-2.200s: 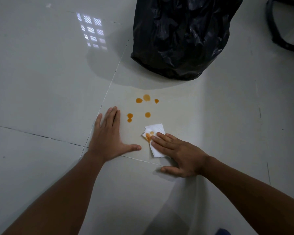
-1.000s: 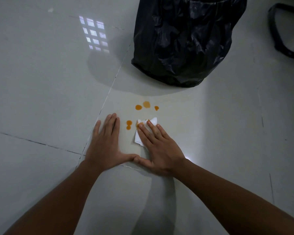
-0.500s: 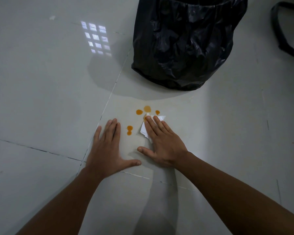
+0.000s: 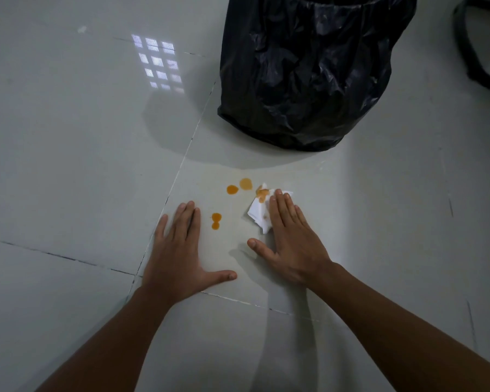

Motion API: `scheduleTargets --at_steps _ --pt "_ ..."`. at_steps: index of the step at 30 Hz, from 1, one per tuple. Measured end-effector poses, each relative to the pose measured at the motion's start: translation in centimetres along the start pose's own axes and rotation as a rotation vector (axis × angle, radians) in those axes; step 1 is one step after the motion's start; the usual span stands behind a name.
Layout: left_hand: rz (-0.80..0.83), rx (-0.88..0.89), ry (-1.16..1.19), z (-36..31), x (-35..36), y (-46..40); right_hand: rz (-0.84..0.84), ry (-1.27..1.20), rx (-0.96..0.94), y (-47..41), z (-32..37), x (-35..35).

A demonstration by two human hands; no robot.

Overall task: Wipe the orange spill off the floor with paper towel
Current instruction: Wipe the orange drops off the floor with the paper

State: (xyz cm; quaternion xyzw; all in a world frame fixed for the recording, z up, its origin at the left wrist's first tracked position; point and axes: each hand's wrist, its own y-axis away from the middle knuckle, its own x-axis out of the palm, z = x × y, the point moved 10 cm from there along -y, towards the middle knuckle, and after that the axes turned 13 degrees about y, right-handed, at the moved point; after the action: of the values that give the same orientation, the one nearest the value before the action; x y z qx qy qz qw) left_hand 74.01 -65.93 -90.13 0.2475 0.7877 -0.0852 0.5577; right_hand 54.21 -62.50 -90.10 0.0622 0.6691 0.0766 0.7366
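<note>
Pale glossy floor tiles [image 4: 68, 165] fill the view, with a window's grid of light reflected far left and a black bin bag [image 4: 309, 72] standing ahead of you. Your right hand [image 4: 292, 239] lies flat on a crumpled white paper towel [image 4: 256, 213], fingers [image 4: 277, 205] straight and close together, pressing the sheet down rather than gripping it; the thumb is splayed toward the left. The towel's far edge is stained orange. Just left of the towel, the orange spill [image 4: 232, 189] remains as two drops side by side, one darker, one paler, and a double drop [image 4: 216, 220] sits nearer to you, between your hands. Your left hand [image 4: 178, 250] rests palm down on the bare tile beside a grout line, fingers together, thumb out, holding nothing. A dark curved object shows at the far right edge.
</note>
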Motion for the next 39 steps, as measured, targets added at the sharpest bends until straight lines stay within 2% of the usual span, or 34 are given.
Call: scheduleTargets --at_steps 7,20,26,31,39 --pt "-0.026 -0.053 -0.020 0.1 -0.1 0.1 0.047 -0.074 -0.009 -1.6 -0.2 -0.1" --pt "-0.037 -0.075 -0.006 0.5 -0.2 0.0 0.023 -0.017 -0.238 -7.7 2.6 -2.0" --pt "-0.057 -0.078 0.036 0.7 0.0 -0.1 -0.005 -0.071 -0.149 -8.0 2.0 -2.2" --pt "-0.067 -0.054 0.059 0.7 -0.1 0.0 0.029 -0.072 -0.174 -8.4 3.7 -1.1" --pt "-0.086 -0.042 0.082 0.7 -0.3 0.1 0.033 -0.050 -0.388 -7.1 7.6 -1.2"
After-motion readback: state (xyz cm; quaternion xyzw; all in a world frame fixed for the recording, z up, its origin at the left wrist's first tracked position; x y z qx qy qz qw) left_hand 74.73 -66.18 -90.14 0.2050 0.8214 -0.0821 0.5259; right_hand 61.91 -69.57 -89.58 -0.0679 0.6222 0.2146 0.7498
